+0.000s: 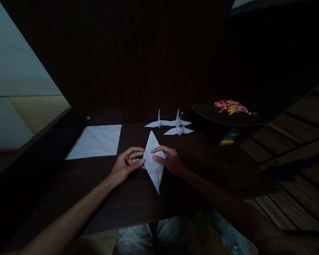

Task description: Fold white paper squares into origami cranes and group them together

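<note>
A white sheet of paper folded into a long diamond (pixel 152 170) stands out against the dark tabletop, its points toward and away from me. My left hand (pixel 129 161) pinches its left corner between thumb and fingers. Over the right half lies my right hand (pixel 170 159), its thumb and index finger on the paper's face near the centre crease. Just beyond the diamond sit several folded paper cranes, among them a front one (pixel 179 131) and a back left one (pixel 159 123). A creased, unfolded white sheet (pixel 97 141) lies flat to the left.
A dark upright panel (pixel 138 63) closes off the back of the table (pixel 95 198). On the right, a raised rounded shelf (pixel 215 115) carries a pile of small colourful pieces (pixel 232 106). A dark side board (pixel 42 156) borders the left. Wooden slats (pixel 284 141) show at the right.
</note>
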The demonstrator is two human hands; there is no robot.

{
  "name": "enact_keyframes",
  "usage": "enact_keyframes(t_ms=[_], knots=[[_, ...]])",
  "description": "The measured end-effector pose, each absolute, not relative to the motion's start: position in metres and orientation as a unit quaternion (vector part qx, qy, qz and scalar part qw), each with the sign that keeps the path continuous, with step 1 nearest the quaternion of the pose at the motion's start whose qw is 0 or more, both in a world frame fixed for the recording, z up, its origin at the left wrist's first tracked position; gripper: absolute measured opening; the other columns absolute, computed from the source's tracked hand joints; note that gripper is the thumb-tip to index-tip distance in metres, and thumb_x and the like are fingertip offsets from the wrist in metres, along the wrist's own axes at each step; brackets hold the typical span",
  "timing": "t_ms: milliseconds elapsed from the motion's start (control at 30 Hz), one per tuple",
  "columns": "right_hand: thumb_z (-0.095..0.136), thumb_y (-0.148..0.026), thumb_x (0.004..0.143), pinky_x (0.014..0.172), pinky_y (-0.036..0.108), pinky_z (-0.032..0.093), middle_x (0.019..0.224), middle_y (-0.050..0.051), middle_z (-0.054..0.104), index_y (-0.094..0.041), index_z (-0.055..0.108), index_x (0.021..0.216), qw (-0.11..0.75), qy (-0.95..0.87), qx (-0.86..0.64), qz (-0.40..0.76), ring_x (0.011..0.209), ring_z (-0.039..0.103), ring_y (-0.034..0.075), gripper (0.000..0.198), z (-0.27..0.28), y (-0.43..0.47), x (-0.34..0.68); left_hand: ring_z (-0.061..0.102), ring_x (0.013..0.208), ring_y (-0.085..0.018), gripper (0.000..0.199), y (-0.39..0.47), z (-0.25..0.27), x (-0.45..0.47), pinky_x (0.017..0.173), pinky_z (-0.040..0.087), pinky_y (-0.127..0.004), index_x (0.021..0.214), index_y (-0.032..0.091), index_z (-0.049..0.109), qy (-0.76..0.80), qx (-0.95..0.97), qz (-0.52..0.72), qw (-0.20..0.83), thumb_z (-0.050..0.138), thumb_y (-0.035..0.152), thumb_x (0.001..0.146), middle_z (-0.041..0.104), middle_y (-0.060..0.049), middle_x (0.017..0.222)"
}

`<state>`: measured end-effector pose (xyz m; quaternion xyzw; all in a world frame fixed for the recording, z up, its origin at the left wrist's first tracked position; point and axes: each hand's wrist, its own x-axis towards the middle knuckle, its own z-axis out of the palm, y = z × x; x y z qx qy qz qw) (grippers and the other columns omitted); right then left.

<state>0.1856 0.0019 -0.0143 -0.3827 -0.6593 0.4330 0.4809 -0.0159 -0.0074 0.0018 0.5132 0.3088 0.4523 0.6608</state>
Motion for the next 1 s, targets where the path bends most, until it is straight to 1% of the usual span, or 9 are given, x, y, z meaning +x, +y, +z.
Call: enact_keyframes(t_ms=[167, 333, 500, 567, 633, 700, 767, 867, 1000], knots=[[0.069, -0.03, 0.075, 0.073, 0.03, 0.046, 0.091, 0.004, 0.07, -0.02, 0.068, 0.089, 0.482, -0.665, -0.375, 0.43, 0.083, 0.063, 0.019, 0.017, -0.012, -0.001, 0.184, 0.066, 0.078, -0.013, 0.04, -0.008, 0.003, -0.016, 0.071, 0.053, -0.022, 0.104, 0.017, 0.056, 0.316, 0.528, 0.449, 0.648, 0.076, 0.017, 0.069, 0.066, -0.005, 0.1], [0.067, -0.03, 0.077, 0.071, 0.029, 0.046, 0.089, 0.004, 0.069, -0.02, 0.07, 0.088, 0.476, -0.681, -0.363, 0.422, 0.081, 0.063, 0.018, 0.015, -0.011, -0.005, 0.181, 0.067, 0.075, -0.014, 0.054, -0.008, 0.001, -0.011, 0.07, 0.054, -0.025, 0.107, 0.021, 0.046, 0.311, 0.526, 0.454, 0.648, 0.079, 0.014, 0.065, 0.063, 0.0, 0.089], [0.067, -0.031, 0.077, 0.068, 0.028, 0.045, 0.086, 0.004, 0.067, -0.019, 0.065, 0.087, 0.458, -0.678, -0.354, 0.452, 0.077, 0.062, 0.017, 0.016, -0.011, -0.007, 0.177, 0.065, 0.07, -0.011, 0.045, -0.01, 0.001, -0.007, 0.064, 0.052, -0.024, 0.092, 0.021, 0.044, 0.316, 0.544, 0.454, 0.63, 0.079, 0.014, 0.064, 0.059, 0.005, 0.084], [0.07, -0.03, 0.073, 0.06, 0.025, 0.044, 0.08, 0.001, 0.064, -0.02, 0.059, 0.09, 0.469, -0.654, -0.358, 0.474, 0.069, 0.059, 0.014, 0.023, -0.013, -0.008, 0.175, 0.061, 0.064, -0.009, 0.037, -0.01, 0.002, -0.007, 0.06, 0.049, -0.021, 0.081, 0.018, 0.046, 0.327, 0.564, 0.441, 0.617, 0.079, 0.017, 0.064, 0.057, 0.006, 0.075], [0.075, -0.028, 0.068, 0.053, 0.023, 0.041, 0.074, -0.003, 0.059, -0.023, 0.049, 0.09, 0.495, -0.61, -0.363, 0.502, 0.061, 0.056, 0.012, 0.035, -0.015, -0.008, 0.172, 0.056, 0.058, -0.007, 0.031, -0.01, 0.002, -0.008, 0.055, 0.045, -0.019, 0.071, 0.015, 0.048, 0.344, 0.594, 0.417, 0.595, 0.079, 0.02, 0.065, 0.054, 0.006, 0.066], [0.078, -0.027, 0.063, 0.05, 0.021, 0.04, 0.07, -0.006, 0.057, -0.024, 0.039, 0.088, 0.525, -0.564, -0.363, 0.524, 0.057, 0.055, 0.011, 0.047, -0.017, -0.007, 0.17, 0.052, 0.056, -0.007, 0.029, -0.011, 0.002, -0.008, 0.054, 0.043, -0.019, 0.068, 0.015, 0.051, 0.356, 0.615, 0.39, 0.585, 0.079, 0.022, 0.064, 0.053, 0.006, 0.062], [0.08, -0.025, 0.06, 0.048, 0.02, 0.04, 0.068, -0.007, 0.055, -0.025, 0.034, 0.087, 0.55, -0.535, -0.357, 0.533, 0.054, 0.054, 0.011, 0.053, -0.018, -0.006, 0.168, 0.054, 0.058, -0.008, 0.028, -0.012, 0.0, -0.008, 0.056, 0.044, -0.021, 0.073, 0.015, 0.054, 0.352, 0.618, 0.361, 0.603, 0.078, 0.024, 0.065, 0.056, 0.005, 0.064], [0.079, -0.023, 0.059, 0.046, 0.02, 0.039, 0.065, -0.008, 0.055, -0.026, 0.034, 0.091, 0.565, -0.527, -0.361, 0.522, 0.051, 0.051, 0.01, 0.055, -0.018, -0.004, 0.169, 0.059, 0.069, -0.012, 0.027, -0.014, -0.003, -0.006, 0.064, 0.047, -0.025, 0.083, 0.015, 0.056, 0.336, 0.615, 0.328, 0.634, 0.076, 0.025, 0.068, 0.062, 0.0, 0.076], [0.076, -0.02, 0.062, 0.047, 0.023, 0.041, 0.068, -0.005, 0.056, -0.025, 0.04, 0.105, 0.59, -0.535, -0.39, 0.463, 0.053, 0.052, 0.012, 0.056, -0.013, -0.004, 0.173, 0.06, 0.078, -0.011, 0.034, -0.013, -0.003, -0.005, 0.071, 0.047, -0.024, 0.09, 0.017, 0.053, 0.335, 0.592, 0.377, 0.629, 0.077, 0.02, 0.067, 0.061, 0.001, 0.086]])
